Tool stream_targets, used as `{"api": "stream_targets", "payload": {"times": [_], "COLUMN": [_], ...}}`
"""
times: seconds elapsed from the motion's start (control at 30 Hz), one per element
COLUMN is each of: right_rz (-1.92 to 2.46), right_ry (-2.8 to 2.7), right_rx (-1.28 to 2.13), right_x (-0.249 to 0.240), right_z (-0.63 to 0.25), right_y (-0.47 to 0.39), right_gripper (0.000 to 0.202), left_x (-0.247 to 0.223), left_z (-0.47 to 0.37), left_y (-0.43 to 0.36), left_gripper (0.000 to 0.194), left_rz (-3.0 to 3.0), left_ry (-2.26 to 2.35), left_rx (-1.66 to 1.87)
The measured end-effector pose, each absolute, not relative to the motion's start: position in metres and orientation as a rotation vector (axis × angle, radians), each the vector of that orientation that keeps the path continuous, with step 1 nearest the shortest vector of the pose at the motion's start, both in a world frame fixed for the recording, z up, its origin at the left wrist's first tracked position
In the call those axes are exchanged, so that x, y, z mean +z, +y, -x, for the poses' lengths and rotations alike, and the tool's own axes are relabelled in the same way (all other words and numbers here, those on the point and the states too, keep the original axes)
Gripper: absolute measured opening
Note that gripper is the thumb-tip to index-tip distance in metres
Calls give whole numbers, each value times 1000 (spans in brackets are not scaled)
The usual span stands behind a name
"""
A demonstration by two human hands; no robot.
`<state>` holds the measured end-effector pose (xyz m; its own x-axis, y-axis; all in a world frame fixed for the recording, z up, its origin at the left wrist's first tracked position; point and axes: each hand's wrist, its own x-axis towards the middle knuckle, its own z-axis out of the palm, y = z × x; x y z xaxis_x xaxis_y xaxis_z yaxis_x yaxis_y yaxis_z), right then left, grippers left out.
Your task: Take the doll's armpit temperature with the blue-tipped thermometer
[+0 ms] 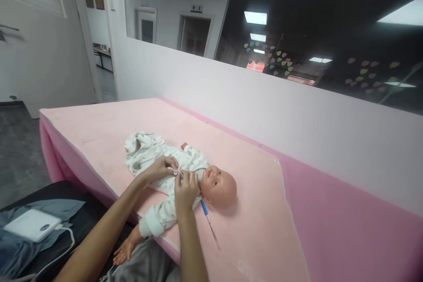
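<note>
A baby doll (pixel 221 187) lies on its back on a pink cloth, its bare head toward the right. It wears a white printed baby garment (pixel 145 158), bunched up at the leg end. My left hand (pixel 164 167) pinches a thin white strip at the chest of this garment. Close beside it, my right hand (pixel 187 187) is closed on the same strip near the doll's neck. Whether the strip is a tie or an edge, I cannot tell. Below the doll's head lies a thin clear stick with a blue end (pixel 204 208), like a thermometer.
The pink cloth (pixel 254 229) covers a table against a white wall (pixel 211 83) with a window above. One doll arm (pixel 127 246) hangs over the near edge by my lap. At left, a white power bank (pixel 32 224) with a cable rests on dark fabric.
</note>
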<state>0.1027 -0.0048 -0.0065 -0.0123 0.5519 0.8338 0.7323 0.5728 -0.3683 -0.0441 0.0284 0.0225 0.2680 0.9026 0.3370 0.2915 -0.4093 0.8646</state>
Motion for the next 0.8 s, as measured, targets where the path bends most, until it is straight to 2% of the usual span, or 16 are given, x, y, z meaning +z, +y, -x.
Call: {"api": "stream_targets", "payload": {"times": [0.43,0.8], "right_rz": [1063,1205], "right_ry": [-1646,-1685], "right_rx": [-171,-343], "right_x": [1,5], "right_z": [-103,-102], "right_y": [-6,-5], "right_gripper": [13,14], "left_x": [33,29], "left_z": [52,55], "left_y": [23,28], "left_gripper": [19,29], "left_rz": [-1762,-1728], "left_ry": [866,905], "left_rx": [999,1005]}}
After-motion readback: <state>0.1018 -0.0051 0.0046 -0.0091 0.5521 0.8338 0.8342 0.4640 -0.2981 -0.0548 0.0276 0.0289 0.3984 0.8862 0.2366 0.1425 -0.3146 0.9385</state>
